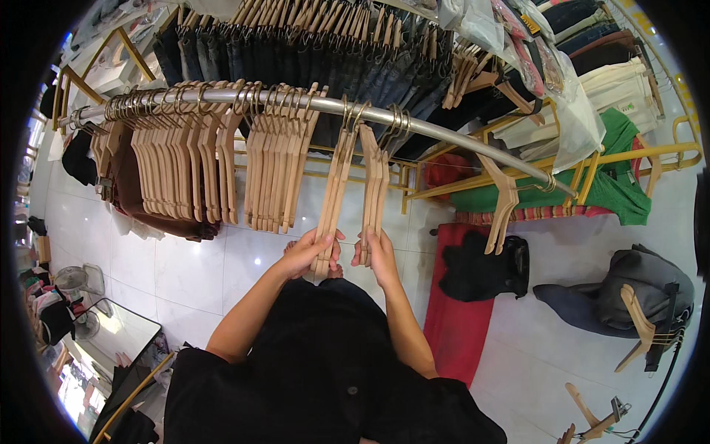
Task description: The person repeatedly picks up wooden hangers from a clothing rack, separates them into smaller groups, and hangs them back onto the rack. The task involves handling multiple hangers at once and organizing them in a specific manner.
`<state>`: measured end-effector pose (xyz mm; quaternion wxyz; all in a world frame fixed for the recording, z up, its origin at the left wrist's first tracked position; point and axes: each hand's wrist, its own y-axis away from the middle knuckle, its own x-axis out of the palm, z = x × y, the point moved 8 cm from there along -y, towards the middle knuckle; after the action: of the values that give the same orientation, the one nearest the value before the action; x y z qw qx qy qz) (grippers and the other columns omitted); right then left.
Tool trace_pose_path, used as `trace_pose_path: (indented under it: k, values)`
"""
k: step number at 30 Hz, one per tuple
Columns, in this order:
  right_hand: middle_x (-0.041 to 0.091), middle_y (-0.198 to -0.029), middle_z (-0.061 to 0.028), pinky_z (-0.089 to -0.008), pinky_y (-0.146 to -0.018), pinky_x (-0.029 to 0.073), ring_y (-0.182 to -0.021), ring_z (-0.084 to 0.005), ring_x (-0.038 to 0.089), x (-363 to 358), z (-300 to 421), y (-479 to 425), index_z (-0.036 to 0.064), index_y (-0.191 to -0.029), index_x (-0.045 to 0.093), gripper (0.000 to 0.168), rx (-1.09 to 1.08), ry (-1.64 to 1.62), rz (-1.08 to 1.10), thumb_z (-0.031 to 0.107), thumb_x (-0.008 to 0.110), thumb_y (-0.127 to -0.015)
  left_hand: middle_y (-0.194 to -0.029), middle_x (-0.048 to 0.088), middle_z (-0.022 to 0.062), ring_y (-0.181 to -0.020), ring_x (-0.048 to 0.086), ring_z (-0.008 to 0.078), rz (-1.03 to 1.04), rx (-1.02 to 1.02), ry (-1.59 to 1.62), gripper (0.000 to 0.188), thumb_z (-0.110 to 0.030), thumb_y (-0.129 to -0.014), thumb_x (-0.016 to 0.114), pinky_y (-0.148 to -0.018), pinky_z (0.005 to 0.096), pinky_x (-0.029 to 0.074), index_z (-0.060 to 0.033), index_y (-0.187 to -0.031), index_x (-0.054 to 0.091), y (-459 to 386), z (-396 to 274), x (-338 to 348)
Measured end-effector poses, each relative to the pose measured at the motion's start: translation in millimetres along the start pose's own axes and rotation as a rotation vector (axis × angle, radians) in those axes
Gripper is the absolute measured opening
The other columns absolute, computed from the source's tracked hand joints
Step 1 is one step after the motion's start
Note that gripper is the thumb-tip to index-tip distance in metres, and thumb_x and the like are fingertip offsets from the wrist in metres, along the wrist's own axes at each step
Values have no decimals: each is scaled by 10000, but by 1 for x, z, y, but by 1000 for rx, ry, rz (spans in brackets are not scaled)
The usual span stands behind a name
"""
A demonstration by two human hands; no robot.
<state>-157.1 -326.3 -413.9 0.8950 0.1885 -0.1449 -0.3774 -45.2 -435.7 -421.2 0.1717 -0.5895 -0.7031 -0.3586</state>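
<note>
My left hand is closed around the lower ends of a few wooden hangers, whose hooks hang over a metal rail. Just right of it, my right hand grips another small bunch of wooden hangers near their lower ends. A narrow gap separates the two bunches. To the left on the same rail hang a tight group of bare wooden hangers and a wider row of them. Some hangers hang farther right.
Behind the rail stands a dense row of dark jeans on hangers. A green garment hangs at right beside a yellow metal frame. On the floor are a red mat and a black bag. A fan stands at left.
</note>
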Motion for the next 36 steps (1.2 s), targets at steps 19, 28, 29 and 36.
trace_pose_path:
  k: [19, 28, 29, 36]
  values:
    - [428, -558, 10, -260, -378, 331, -399, -91, 409, 33, 5, -5, 58, -839, 465, 380, 54, -139, 103, 379, 465, -1043, -895, 659, 93, -730, 644, 151, -235, 128, 19, 345, -346, -1045, 467, -692, 295, 547, -20, -1130, 539, -10, 13, 24]
    - [650, -835, -105, -332, -743, 517, -793, -174, 640, 44, 8, -23, -11, -1150, 537, 289, -321, 317, -20, 218, 583, -980, -1046, 618, 114, -934, 596, 136, -527, 324, -600, 415, -316, -973, 622, -784, 297, 493, 17, -1187, 500, 12, -15, -23]
    - [654, -857, -110, -334, -747, 517, -809, -181, 644, 48, 2, -23, -7, -1175, 520, 307, -311, 283, 13, 225, 579, -982, -1058, 615, 119, -939, 595, 138, -522, 291, -601, 422, -316, -975, 619, -781, 298, 493, 17, -1199, 492, 17, -12, -25]
    - [645, -1012, -102, -317, -847, 482, -957, -182, 617, 31, 25, -61, 23, -1259, 459, 410, -350, 60, 115, 306, 575, -987, -962, 616, 98, -849, 606, 136, -531, 227, -576, 441, -283, -971, 629, -743, 298, 509, 25, -1230, 449, 13, 13, -35]
